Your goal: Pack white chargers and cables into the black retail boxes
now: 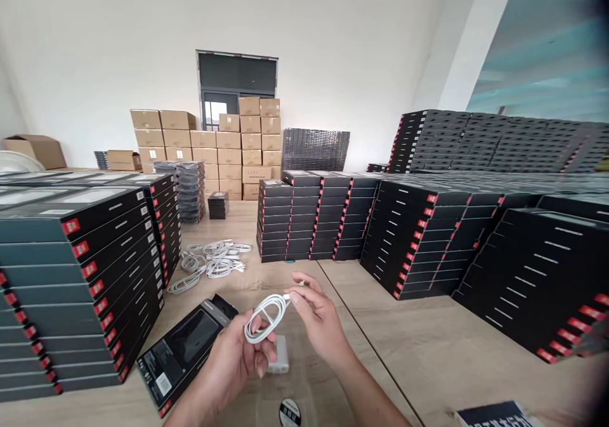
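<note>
A coiled white charging cable (266, 319) is held up between my two hands over the table. My left hand (238, 351) grips the coil from its left side, fingers curled round the loops. With thumb and fingers pinched, my right hand (316, 316) holds a connector end of the same cable. Below the coil lies a small white block (280, 356), partly hidden by my left hand. An open black box (190, 344) with a dark window lies flat at my left forearm. Near the table's front, a round black-and-white label (289, 412) shows on something clear.
More white cables (214, 259) lie in a loose heap ahead on the left. Tall stacks of black boxes stand at left (109, 275), centre (314, 217) and right (428, 236). Brown cartons (228, 154) are piled by the wall. A dark printed item (495, 414) lies front right.
</note>
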{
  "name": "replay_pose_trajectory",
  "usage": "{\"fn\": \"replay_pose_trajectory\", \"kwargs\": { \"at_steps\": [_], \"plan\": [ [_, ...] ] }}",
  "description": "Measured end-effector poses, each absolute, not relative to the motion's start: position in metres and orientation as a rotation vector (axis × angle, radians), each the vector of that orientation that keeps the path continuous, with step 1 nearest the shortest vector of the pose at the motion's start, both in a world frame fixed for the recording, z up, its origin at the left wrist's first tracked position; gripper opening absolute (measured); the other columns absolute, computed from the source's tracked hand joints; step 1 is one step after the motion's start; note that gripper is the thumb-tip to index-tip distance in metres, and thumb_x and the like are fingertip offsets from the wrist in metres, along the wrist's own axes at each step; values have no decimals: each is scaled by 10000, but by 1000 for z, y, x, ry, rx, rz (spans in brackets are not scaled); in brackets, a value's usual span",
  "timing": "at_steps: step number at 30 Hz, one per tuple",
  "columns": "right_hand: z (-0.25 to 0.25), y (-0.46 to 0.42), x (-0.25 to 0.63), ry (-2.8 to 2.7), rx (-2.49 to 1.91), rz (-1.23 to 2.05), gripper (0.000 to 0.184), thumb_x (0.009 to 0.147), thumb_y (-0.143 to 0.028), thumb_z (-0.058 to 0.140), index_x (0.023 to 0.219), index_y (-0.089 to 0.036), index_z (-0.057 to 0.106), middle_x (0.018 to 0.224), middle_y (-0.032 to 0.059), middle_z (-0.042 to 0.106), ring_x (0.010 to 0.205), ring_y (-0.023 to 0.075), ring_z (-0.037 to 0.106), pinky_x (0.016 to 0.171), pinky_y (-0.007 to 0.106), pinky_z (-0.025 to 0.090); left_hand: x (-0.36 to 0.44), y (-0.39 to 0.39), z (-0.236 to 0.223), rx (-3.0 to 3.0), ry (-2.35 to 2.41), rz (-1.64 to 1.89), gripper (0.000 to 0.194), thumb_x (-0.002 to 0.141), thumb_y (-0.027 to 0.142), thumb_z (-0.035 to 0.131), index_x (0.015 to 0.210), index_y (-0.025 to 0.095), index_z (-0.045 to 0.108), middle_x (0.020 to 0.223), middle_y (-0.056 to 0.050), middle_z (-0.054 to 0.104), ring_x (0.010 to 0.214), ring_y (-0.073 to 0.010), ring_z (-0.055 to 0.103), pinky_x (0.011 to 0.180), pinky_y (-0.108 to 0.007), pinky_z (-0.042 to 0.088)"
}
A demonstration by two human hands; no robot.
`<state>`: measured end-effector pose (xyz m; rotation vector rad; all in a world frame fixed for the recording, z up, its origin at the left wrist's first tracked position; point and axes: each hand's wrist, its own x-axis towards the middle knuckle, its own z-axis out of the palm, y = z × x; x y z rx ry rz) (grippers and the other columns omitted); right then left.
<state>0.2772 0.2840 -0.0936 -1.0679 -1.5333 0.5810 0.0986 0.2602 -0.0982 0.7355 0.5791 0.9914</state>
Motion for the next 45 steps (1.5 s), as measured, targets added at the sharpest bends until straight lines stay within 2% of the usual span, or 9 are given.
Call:
{"fn": "replay_pose_trajectory", "kwargs": {
  "at_steps": [7, 11, 17, 23, 27, 29, 34, 41, 45],
  "plan": [
    [-95, 287, 272, -1432, -1037, 826, 402, 846, -564, 582, 741, -201, 720, 1230, 119, 614, 1191, 294, 525, 970, 393, 424, 101, 260, -97, 700, 613, 1013, 442, 720, 559, 692, 655, 186, 462, 644, -26, 661, 480, -113, 573, 385, -184, 346],
    [-100, 287, 269, -1414, -1094, 742, 376, 835, -549, 601, 826, -204, 751, 1161, 122, 635, 1163, 287, 541, 953, 379, 435, 103, 260, -101, 752, 588, 1024, 435, 766, 564, 652, 661, 171, 495, 644, -23, 659, 458, -99, 572, 372, -172, 373],
    [-94, 284, 273, -1474, -1075, 661, 340, 840, -531, 604, 867, -228, 756, 1281, 113, 569, 1195, 273, 517, 933, 354, 443, 101, 258, -99, 757, 627, 1052, 393, 751, 506, 697, 699, 136, 574, 774, -84, 702, 613, -158, 668, 468, -223, 507],
    [-94, 284, 273, -1430, -996, 888, 316, 810, -525, 661, 818, -223, 754, 1290, 102, 595, 1240, 296, 477, 1022, 398, 365, 96, 256, -97, 808, 596, 996, 347, 797, 483, 648, 761, 151, 552, 871, -122, 728, 558, -136, 650, 376, -171, 380],
    [-100, 285, 264, -1081, -864, 1073, 390, 825, -495, 663, 1169, -312, 649, 1200, 63, 640, 987, 232, 604, 792, 349, 481, 99, 256, -97, 783, 568, 988, 326, 812, 465, 631, 745, 170, 508, 853, -90, 725, 466, -78, 564, 367, -157, 283],
    [-101, 284, 259, -954, -791, 1180, 452, 811, -476, 688, 1229, -331, 598, 1057, 39, 685, 807, 181, 618, 644, 280, 464, 101, 257, -97, 785, 602, 1023, 340, 803, 487, 633, 777, 164, 530, 826, -79, 717, 430, -59, 519, 362, -159, 246],
    [-99, 281, 253, -1062, -849, 1277, 307, 752, -474, 737, 801, -171, 721, 658, 16, 652, 599, 127, 544, 526, 220, 373, 103, 259, -101, 952, 644, 1054, 406, 779, 547, 644, 890, 163, 567, 743, -22, 681, 405, -40, 475, 363, -154, 244],
    [-94, 279, 260, -1336, -1144, 1212, 255, 793, -404, 623, 676, -179, 652, 600, -3, 638, 483, 128, 539, 437, 212, 336, 106, 265, -108, 1047, 740, 1136, 424, 820, 624, 521, 799, 200, 505, 545, 57, 591, 300, -57, 439, 291, -154, 203],
    [-84, 267, 258, -1871, -1162, 906, 231, 831, -245, 537, 635, -215, 657, 603, -10, 649, 589, 164, 582, 584, 257, 442, 107, 266, -105, 1017, 765, 1109, 436, 790, 632, 550, 776, 200, 494, 519, 55, 590, 286, -55, 425, 282, -154, 186]
  ]
}}
